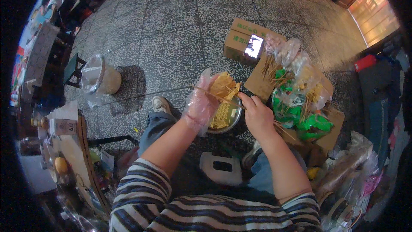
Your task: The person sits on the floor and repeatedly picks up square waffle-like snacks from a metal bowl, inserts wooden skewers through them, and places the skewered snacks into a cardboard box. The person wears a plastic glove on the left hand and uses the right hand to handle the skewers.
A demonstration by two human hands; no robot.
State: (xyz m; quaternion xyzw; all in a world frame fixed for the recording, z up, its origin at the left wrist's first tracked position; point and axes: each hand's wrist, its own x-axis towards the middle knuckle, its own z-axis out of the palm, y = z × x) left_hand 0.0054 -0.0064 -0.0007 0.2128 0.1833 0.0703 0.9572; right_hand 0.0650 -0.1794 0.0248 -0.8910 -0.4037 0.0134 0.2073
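My left hand (203, 103), in a clear plastic glove, holds yellowish, thin sheet-like food (222, 85), probably tofu skin. Bare, my right hand (257, 112) pinches a thin wooden skewer (230, 103) that runs leftward across the gloved palm. A second, shorter stick end shows in the food near the right fingertips. Below both hands, a round metal basin (239, 116) holds yellow strips or folded pieces (220, 117) and a small pale piece. The left fingers are partly hidden by the food.
Green and clear bags (289, 103) with skewers lie on flattened cardboard (259, 82) at right. Behind stands a cardboard box (235, 43) with a lit phone (254, 46) on it. A plastic-lined bucket (109, 80) is at left; a white plastic stool or container (209, 170) sits between my legs.
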